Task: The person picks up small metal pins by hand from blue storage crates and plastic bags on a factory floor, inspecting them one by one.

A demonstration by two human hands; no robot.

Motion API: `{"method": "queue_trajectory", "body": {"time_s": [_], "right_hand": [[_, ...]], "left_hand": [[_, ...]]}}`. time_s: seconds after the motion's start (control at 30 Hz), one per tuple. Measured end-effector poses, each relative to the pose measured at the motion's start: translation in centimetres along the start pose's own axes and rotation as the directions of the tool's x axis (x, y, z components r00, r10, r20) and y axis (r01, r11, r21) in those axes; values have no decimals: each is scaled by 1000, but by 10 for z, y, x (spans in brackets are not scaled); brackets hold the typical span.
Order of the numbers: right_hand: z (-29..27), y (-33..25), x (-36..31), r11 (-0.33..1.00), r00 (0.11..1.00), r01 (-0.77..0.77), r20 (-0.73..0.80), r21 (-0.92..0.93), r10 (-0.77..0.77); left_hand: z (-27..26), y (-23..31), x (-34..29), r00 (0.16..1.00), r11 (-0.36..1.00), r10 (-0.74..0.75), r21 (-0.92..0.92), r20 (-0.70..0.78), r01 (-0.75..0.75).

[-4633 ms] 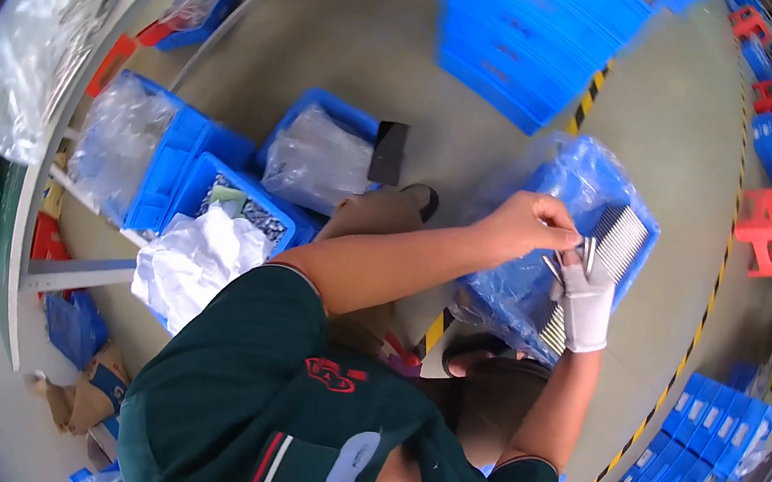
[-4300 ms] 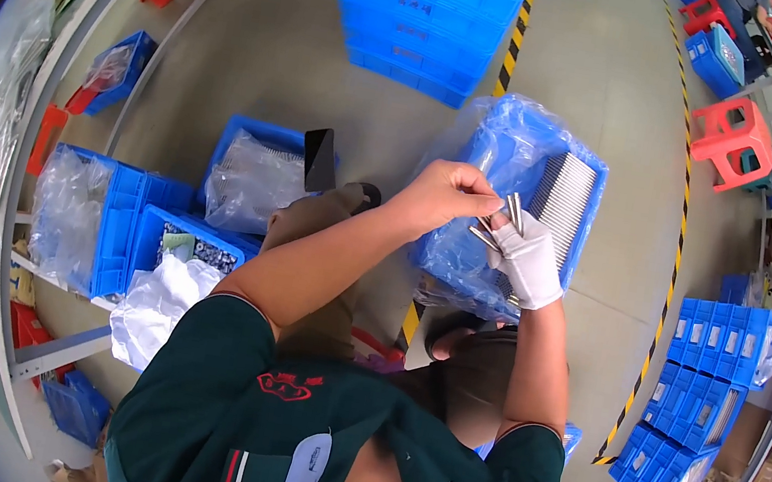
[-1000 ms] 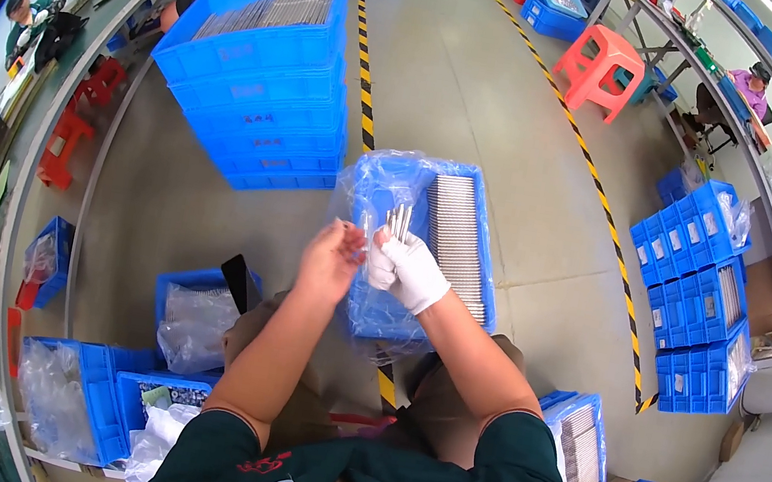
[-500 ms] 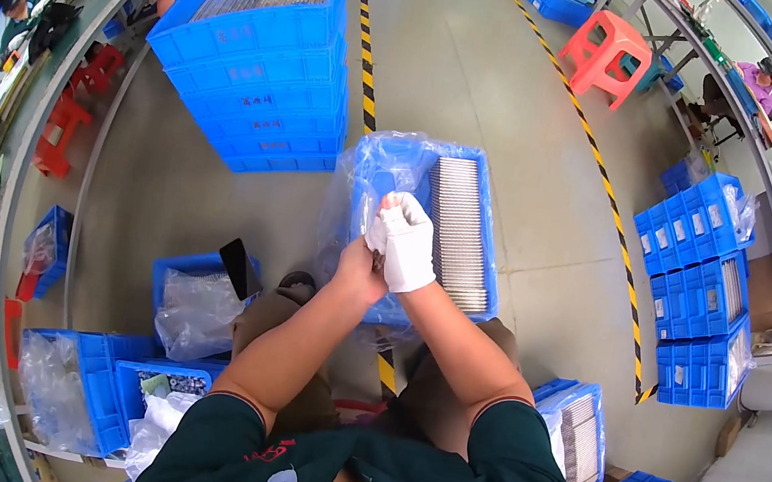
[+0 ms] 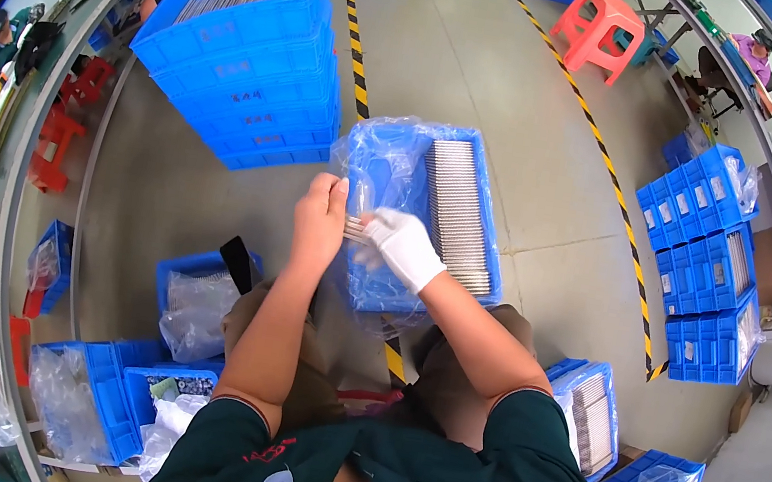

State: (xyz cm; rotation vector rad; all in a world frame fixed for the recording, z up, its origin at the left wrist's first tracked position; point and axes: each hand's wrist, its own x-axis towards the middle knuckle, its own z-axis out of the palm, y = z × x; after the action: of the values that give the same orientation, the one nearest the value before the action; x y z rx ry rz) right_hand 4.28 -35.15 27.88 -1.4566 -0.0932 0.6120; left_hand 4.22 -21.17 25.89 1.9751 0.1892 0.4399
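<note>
Together, left hand [image 5: 318, 222] and right hand [image 5: 402, 247] hold metal rods [image 5: 355, 228].

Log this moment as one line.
bare left hand: gripping thin silver metal rods | white-gloved right hand: at rods' right ends | near: blue rectangular plastic bin, clear plastic film

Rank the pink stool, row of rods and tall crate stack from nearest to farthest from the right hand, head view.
1. Row of rods: just beyond the right hand, to its right.
2. Crate stack: ahead, on the left.
3. Pink stool: farther ahead, on the right.
</note>
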Motion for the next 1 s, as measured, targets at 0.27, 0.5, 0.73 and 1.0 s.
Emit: {"method": "queue_trajectory", "body": {"time_s": [0.27,0.5,0.73,1.0], "right_hand": [[2,25,-4,871,772,-437,591,226,233],[6,20,1,984,948,-147,299,102,111],[-13,-23,-8,998,999,33,24,47,-34],[-9,-16,-7,998,993,60,-99,-2,-60]], "left_hand": [[-11,20,-14,920,988,150,-24,362,-151],[-24,1,-1,995,970,-96,-219,36,101],[-29,6,-8,849,478,-254,-703,463,526],[-26,13,-16,782,282,-134,-733,609,619]]}}
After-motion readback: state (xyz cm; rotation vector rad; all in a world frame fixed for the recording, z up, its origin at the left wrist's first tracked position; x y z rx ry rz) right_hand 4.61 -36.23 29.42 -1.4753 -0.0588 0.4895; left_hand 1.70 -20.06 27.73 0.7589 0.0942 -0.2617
